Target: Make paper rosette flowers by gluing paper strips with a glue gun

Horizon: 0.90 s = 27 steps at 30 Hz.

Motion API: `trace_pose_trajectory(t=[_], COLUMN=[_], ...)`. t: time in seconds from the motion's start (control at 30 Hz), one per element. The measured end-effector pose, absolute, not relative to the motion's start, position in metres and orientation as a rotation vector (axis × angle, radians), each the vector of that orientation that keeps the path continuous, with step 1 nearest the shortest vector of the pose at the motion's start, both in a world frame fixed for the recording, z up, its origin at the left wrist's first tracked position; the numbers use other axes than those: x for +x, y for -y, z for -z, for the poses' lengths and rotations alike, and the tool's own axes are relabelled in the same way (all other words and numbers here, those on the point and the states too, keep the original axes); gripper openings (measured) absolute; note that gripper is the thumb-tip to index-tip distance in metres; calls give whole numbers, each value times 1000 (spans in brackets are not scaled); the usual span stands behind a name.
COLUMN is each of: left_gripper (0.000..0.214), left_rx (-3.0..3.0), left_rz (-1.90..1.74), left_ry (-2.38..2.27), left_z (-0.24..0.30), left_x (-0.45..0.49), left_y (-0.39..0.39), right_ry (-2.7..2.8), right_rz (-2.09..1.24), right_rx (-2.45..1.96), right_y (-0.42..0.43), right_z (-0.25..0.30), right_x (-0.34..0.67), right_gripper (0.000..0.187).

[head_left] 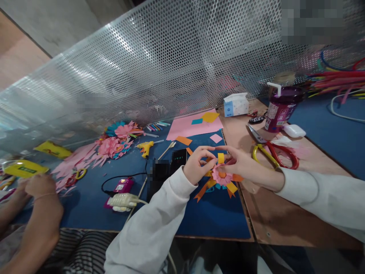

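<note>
- The left hand (196, 165) and right hand (242, 163) meet over the blue mat (85, 201) on the table (285, 217); both sets of fingers pinch a paper flower (221, 177) held between them
- A small yellow strip (221, 157) stands upright at the flower's 12 o'clock, just between the fingertips; both hands are equally near
- Red-and-yellow scissors (273, 152) lie at 2 o'clock; a yellow glue gun (146, 147) at 10 o'clock

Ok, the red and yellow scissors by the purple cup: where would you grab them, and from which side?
Take the scissors by the looped handles, which lie toward the near table edge, with the closed blades pointing away toward the purple cup. Come from the near right side with the right hand; that keeps clear of the blades and the cup.
</note>
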<state>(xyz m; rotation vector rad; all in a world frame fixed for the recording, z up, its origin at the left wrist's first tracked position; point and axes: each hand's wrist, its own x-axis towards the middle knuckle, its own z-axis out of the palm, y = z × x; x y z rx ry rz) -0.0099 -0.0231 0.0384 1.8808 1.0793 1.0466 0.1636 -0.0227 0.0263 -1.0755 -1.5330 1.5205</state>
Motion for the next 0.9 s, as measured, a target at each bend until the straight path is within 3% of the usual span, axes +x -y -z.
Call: trace_pose_trajectory(t=[0.43, 0.9], left_gripper=[15, 13], left_rx=[1903, 2008], left_rz=[-1052, -1071], left_ry=[-1119, -1072], left_z=[-37, -33], left_x=[-9, -11], left_y=[23, 20], right_ry=[1275, 1495], right_rz=[-1697, -1527], right_rx=[-1043, -1062], right_y=[27, 25], right_z=[-31, -23], right_x=[160, 158], right_gripper=[65, 64])
